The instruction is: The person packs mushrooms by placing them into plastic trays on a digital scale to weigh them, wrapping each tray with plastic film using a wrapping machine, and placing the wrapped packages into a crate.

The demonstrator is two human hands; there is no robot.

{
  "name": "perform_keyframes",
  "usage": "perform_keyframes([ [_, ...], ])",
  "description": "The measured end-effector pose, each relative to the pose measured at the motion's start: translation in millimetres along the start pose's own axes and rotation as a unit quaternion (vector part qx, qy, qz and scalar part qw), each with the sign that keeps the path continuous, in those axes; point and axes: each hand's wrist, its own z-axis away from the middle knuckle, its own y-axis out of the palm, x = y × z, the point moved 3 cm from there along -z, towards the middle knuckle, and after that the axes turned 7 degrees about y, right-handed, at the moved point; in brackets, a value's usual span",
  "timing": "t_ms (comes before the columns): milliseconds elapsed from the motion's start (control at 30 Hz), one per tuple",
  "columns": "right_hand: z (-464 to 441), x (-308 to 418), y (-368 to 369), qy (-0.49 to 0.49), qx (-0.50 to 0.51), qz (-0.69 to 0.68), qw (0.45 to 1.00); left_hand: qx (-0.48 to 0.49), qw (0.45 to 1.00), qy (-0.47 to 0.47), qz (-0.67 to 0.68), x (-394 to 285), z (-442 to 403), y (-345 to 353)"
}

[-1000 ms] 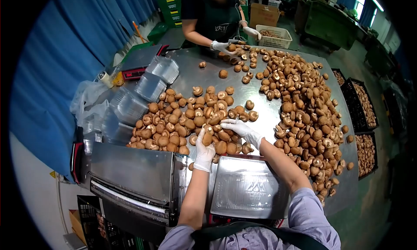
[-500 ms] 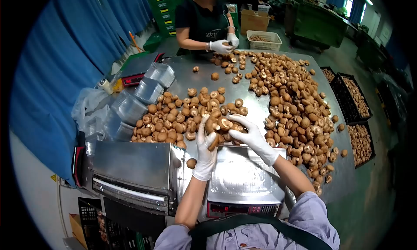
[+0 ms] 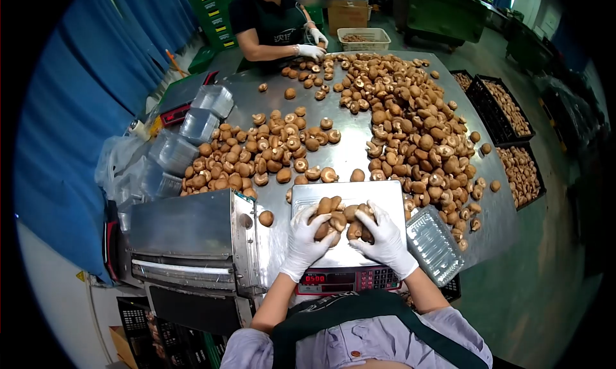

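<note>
Both hands wear white gloves over the steel plate of a scale (image 3: 308,193) whose red display is lit. My left hand (image 3: 309,239) curls around the left side of a cluster of brown mushrooms (image 3: 335,219). The cluster's right side is wrapped by my right hand (image 3: 384,239), its fingers closed on several mushrooms. The clear plastic tray (image 3: 434,246) lies tilted just right of the scale, apart from my right hand. Beyond the scale lies a spread of mushrooms (image 3: 256,152). Whether the held mushrooms rest on the plate is hard to tell.
A large mushroom heap (image 3: 420,135) covers the table's right side. Clear trays (image 3: 173,152) line the left, behind a metal machine (image 3: 183,224). Across the table a co-worker (image 3: 273,32) in white gloves handles mushrooms. Black crates (image 3: 504,109) stand on the floor at right.
Both hands have moved back over the scale with gathered mushrooms. The clear tray that covered the scale now lies at its right. The view has shifted, and the co-worker's hands have come together.
</note>
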Motion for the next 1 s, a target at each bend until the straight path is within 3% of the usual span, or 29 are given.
perform_keyframes([
  [67,3,-9,-3,0.036,-0.015,-0.019,0.999,-0.013,0.999,-0.048,0.023,7,12,0],
  [333,4,-25,-4,0.064,-0.057,-0.110,0.990,-0.006,0.997,-0.034,0.068,18,24,-9],
  [433,-1,-26,-16,0.087,-0.079,-0.132,0.984,-0.098,0.970,-0.136,0.175,24,23,-16],
  [467,-1,-25,-24,0.095,-0.079,-0.132,0.983,-0.107,0.979,-0.119,0.126,24,23,-24],
  [633,10,-42,-44,0.188,-0.100,-0.216,0.953,-0.203,0.948,-0.202,0.139,49,35,-49],
  [700,15,-46,-53,0.180,-0.115,-0.155,0.965,-0.217,0.947,-0.213,0.107,56,36,-59],
  [767,22,-51,-54,0.202,-0.126,-0.172,0.956,-0.201,0.936,-0.257,0.130,60,34,-67],
  [800,27,-56,-48,0.245,-0.133,-0.268,0.922,-0.196,0.935,-0.264,0.133,66,37,-67],
  [867,31,-55,-44,0.259,-0.126,-0.303,0.908,-0.192,0.919,-0.299,0.172,63,31,-65],
  [900,30,-47,-49,0.235,-0.124,-0.230,0.936,-0.201,0.910,-0.299,0.208,64,31,-60],
  [1000,32,-53,-39,0.229,-0.110,-0.208,0.945,-0.146,0.935,-0.264,0.187,64,24,-45],
])
